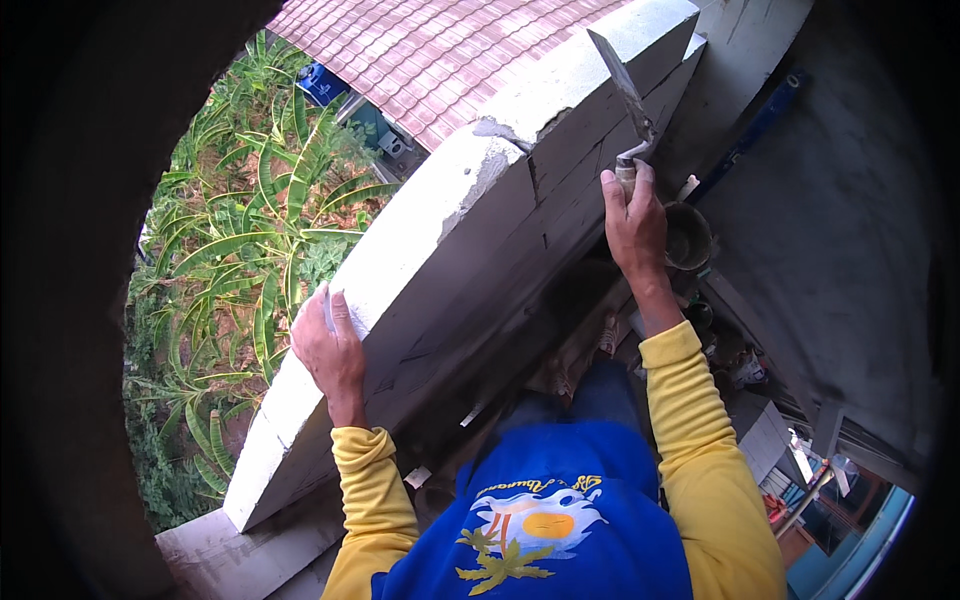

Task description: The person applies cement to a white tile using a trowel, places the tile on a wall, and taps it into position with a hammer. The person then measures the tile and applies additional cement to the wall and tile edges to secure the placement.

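A pale block wall (400, 235) runs diagonally from lower left to upper right. On its top edge rests my left hand (328, 345), with thumb and fingers apart; a pale greyish patch shows between them, and I cannot tell whether it is part of the wall. My right hand (637, 225) is closed round the handle of a pointed trowel (622, 85), whose blade stands up in front of the wall's inner face. Grey mortar (490, 170) is smeared at a step in the wall top, by a joint between blocks.
A round bucket (688, 236) stands beside my right wrist. Behind it a long blue bar (750, 135), like a spirit level, leans at the dark grey wall. Beyond the block wall are banana plants (270, 220) far below and a tiled roof (430, 60). Clutter (745, 370) lies at right.
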A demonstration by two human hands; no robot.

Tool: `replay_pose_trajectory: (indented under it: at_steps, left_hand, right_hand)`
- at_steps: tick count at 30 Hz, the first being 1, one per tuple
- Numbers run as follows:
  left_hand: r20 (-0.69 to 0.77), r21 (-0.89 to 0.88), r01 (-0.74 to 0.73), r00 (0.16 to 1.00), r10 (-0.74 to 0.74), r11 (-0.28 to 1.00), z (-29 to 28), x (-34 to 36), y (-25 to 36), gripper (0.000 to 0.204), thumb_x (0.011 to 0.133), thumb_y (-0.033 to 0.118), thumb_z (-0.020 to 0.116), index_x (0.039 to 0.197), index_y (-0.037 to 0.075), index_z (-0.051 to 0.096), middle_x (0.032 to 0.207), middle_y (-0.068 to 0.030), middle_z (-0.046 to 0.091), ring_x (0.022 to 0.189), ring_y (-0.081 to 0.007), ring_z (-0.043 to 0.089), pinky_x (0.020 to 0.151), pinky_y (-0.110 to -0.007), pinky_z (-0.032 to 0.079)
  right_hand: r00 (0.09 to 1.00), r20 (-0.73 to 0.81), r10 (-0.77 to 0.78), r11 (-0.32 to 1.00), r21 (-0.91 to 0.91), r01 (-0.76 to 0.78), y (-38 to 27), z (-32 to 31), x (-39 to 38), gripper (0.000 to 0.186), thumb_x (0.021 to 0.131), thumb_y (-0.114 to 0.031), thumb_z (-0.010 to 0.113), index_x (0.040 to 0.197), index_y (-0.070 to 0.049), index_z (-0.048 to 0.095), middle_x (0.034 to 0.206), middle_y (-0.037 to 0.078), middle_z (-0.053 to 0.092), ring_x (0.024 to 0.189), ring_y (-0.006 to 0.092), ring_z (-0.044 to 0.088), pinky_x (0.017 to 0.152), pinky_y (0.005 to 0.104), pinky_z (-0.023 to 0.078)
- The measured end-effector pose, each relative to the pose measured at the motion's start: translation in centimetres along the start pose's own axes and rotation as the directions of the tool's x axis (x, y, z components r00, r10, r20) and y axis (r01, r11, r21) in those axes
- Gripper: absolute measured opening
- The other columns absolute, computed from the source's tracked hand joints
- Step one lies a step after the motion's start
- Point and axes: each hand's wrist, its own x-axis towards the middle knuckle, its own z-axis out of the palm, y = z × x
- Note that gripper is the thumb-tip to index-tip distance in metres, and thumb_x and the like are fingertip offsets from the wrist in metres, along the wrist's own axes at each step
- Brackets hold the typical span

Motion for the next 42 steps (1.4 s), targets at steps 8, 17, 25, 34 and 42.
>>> replay_pose_trajectory:
  at_steps: [8, 17, 25, 34, 42]
  left_hand:
    - [0.003, -0.016, -0.002, 1.0, 0.002, 1.0, 0.2, -0.3, -0.7, 0.052, 0.112, 0.044, 0.048, 0.138, 0.003, 0.068, 0.132, -0.0205, 0.071, 0.126, -0.0377, 0.061, 0.111, -0.05, 0.042]
    - [0.01, -0.01, 0.014, 1.0, -0.014, 1.0, 0.0, -0.2, -0.1, 0.051, 0.112, 0.042, 0.049, 0.136, 0.002, 0.068, 0.13, -0.0214, 0.071, 0.123, -0.0392, 0.062, 0.109, -0.05, 0.043]
    - [-0.006, 0.004, -0.008, 1.0, 0.008, 1.0, -0.2, 0.0, -0.2, 0.05, 0.112, 0.042, 0.05, 0.136, 0.003, 0.069, 0.129, -0.0212, 0.071, 0.123, -0.039, 0.063, 0.109, -0.05, 0.044]
    - [-0.004, -0.023, -0.013, 1.0, 0.013, 1.0, 0.1, -0.1, -0.5, 0.049, 0.112, 0.043, 0.05, 0.136, 0.005, 0.069, 0.128, -0.0208, 0.072, 0.122, -0.0384, 0.063, 0.108, -0.049, 0.044]
    - [0.013, -0.007, -0.043, 0.999, 0.043, 0.999, 0.6, -0.3, -0.8, 0.05, 0.112, 0.045, 0.049, 0.138, 0.005, 0.066, 0.131, -0.0183, 0.07, 0.125, -0.0368, 0.061, 0.112, -0.05, 0.039]
  right_hand:
    - [0.99, -0.091, -0.107, 0.994, -0.017, 0.105, 1.3, 10.2, 1.3, 0.045, 0.107, -0.021, 0.062, 0.14, 0.002, 0.042, 0.127, 0.033, 0.062, 0.114, 0.0526, 0.064, 0.094, 0.0541, 0.053]
    - [0.998, -0.059, 0.026, 0.993, -0.109, -0.033, 2.8, 8.6, -2.9, 0.041, 0.105, -0.022, 0.066, 0.133, -0.001, 0.044, 0.121, 0.034, 0.064, 0.11, 0.0546, 0.064, 0.09, 0.0547, 0.054]
    - [0.999, 0.006, 0.052, 0.993, 0.106, -0.052, 0.5, -0.8, -4.5, 0.041, 0.105, -0.033, 0.068, 0.128, -0.002, 0.053, 0.102, 0.011, 0.066, 0.086, 0.023, 0.069, 0.076, 0.0371, 0.055]
    - [0.856, 0.514, 0.048, 0.928, 0.295, -0.229, -4.4, -1.3, 4.5, 0.04, 0.113, -0.044, 0.052, 0.102, -0.008, 0.065, 0.069, -0.004, 0.05, 0.055, 0.0046, 0.046, 0.052, 0.0229, 0.039]
    - [0.855, 0.505, 0.123, 0.98, 0.076, -0.186, 0.8, -5.5, -3.6, 0.044, 0.11, -0.047, 0.059, 0.096, -0.005, 0.061, 0.065, 0.0, 0.054, 0.056, 0.0099, 0.052, 0.054, 0.03, 0.044]
